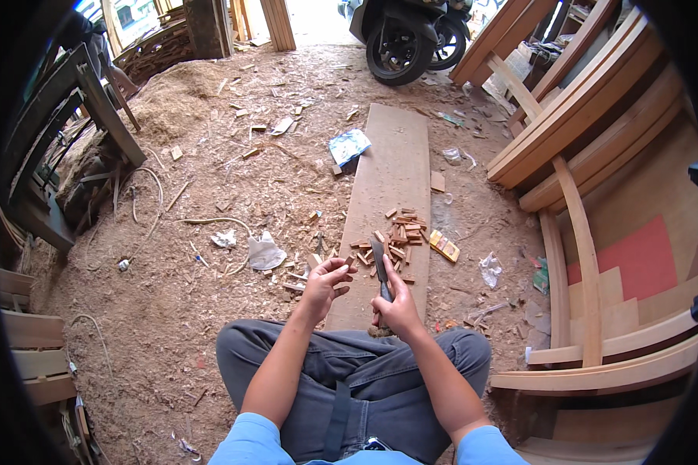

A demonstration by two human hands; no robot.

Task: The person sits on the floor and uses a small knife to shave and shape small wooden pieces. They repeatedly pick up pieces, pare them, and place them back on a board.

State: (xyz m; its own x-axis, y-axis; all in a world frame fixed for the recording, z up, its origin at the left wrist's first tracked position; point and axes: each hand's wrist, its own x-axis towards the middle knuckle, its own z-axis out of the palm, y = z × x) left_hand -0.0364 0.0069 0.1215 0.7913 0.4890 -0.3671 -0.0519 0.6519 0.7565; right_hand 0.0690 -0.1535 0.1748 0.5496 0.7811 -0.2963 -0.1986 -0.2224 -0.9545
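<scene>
I sit cross-legged before a long wooden board (392, 167) lying on the floor. My left hand (326, 287) is closed, pinching a small wood piece (350, 261) between thumb and fingertips. My right hand (398, 308) is wrapped round the handle of a chisel (378, 260), its flat dark blade pointing away from me, with the index finger laid along it. Beyond and beside the blade, a pile of small reddish-brown wood pieces (408, 230) lies on the board. The blade hides part of this pile.
Sawdust and shavings cover the floor. A yellow packet (444, 246) lies right of the board, a white cloth (266, 252) left of it, and a blue-white wrapper (349, 146) at its far left edge. Wooden frames (582, 256) lean at right. A motorbike (399, 46) stands at the back.
</scene>
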